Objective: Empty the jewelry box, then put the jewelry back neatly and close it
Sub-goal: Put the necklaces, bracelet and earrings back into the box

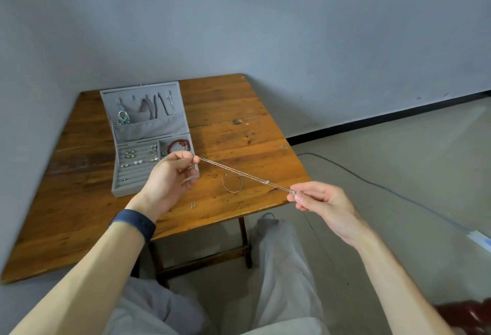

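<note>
Over on the left the grey jewelry box (148, 143) lies open on the wooden table (239, 111), its lid leaning back with a dangling earring (123, 116) and several necklaces hung in it, studs sitting in the ring rolls of the tray and a red bead bracelet (179, 146) in the compartment at the tray's two o'clock corner. The left hand (170, 177) hovers just off the box's near-right corner, thumb and forefinger pinched narrowly on one end of a thin chain necklace (244, 173). From there the chain runs taut toward four o'clock, above the table, to the right hand (318, 200), which pinches the other end by what looks like a small clear pendant (too small to be sure). I'd judge the necklace is being pulled straight to clear tangles; the thing to get right is gentle, even tension, both pinches kept firm so the fine links neither kink nor slip, then lowering it in one line. Beneath the chain, at the table's five o'clock side, a thin bangle (232, 183) lies flat, and nearer the edge a tiny pair of earrings (193, 205); both could snag a sagging chain or be swept off. Past the right hand a cable (372, 183) trails over the floor, well clear.
</note>
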`<state>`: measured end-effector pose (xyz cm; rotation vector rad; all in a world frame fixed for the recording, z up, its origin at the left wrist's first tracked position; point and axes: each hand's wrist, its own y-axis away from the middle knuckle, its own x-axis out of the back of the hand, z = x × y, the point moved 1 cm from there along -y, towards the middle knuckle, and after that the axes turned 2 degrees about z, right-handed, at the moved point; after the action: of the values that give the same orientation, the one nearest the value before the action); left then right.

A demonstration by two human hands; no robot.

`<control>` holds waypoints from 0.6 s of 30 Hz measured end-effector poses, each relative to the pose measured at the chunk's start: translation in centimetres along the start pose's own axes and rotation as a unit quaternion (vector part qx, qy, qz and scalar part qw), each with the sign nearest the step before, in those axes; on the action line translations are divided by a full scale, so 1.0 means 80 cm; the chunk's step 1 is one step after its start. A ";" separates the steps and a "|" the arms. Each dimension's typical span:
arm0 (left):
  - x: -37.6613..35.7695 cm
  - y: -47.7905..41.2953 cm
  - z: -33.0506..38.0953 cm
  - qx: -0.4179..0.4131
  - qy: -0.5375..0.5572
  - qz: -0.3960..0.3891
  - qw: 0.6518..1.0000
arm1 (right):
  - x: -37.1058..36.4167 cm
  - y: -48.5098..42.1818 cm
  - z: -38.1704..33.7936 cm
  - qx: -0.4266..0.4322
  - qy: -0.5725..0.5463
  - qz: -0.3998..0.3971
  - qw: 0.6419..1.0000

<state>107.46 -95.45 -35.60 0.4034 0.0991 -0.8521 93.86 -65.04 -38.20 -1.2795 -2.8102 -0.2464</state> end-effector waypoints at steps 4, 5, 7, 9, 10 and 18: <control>-0.011 -0.032 0.014 -0.022 -0.046 0.002 0.999 | 0.000 -0.018 0.004 0.004 -0.024 0.037 0.999; -0.015 -0.043 0.017 -0.035 -0.086 0.008 0.996 | 0.002 -0.026 0.007 -0.001 -0.037 0.056 0.998; -0.024 -0.068 0.029 -0.079 -0.218 0.027 0.972 | 0.008 -0.050 0.012 -0.016 -0.067 0.104 0.992; -0.037 -0.095 0.044 -0.127 -0.359 0.038 0.924 | 0.017 -0.081 0.013 -0.036 -0.084 0.144 0.985; -0.044 -0.109 0.052 -0.146 -0.415 0.040 0.897 | 0.022 -0.099 0.012 -0.043 -0.086 0.156 0.983; -0.086 -0.244 0.071 -0.183 -0.715 0.100 0.667 | 0.044 -0.297 0.006 -0.033 0.078 0.177 0.981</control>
<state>87.88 -104.17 -34.69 -0.7161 -1.2203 -0.7007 73.69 -77.69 -41.26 -1.6626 -2.4102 -0.4039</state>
